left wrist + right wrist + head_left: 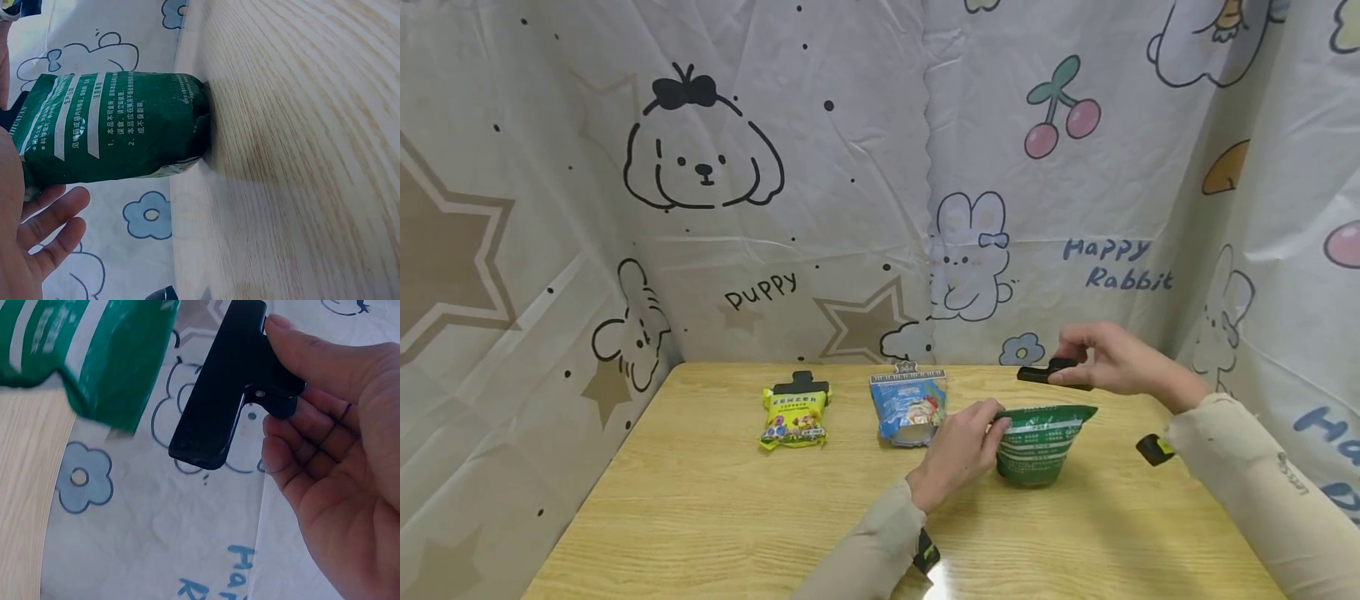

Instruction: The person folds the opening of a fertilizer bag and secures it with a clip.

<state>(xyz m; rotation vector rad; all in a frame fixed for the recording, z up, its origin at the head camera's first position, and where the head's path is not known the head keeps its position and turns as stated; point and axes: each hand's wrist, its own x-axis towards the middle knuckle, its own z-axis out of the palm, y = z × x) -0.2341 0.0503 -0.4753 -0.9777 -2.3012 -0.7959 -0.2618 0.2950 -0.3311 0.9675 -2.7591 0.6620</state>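
Note:
A green bag [1037, 454] with white stripes and printed text stands upright on the table. My left hand [962, 450] pinches its top left corner between thumb and fingers; the other fingers spread loosely beside the bag [119, 125] in the left wrist view. Above and to the right of the bag, my right hand [1108, 360] holds a wide black clip [1037, 375] by its handles. In the right wrist view the clip [215, 394] is apart from the bag's top edge, its long jaw bar pointing along that edge.
On the wooden table [715, 508], a yellow-green bag [793, 418] with a black clip [802, 382] lies at the back left. A blue bag [912, 408] with a clip [906, 372] along its top lies beside it. A printed curtain [865, 167] hangs behind the table.

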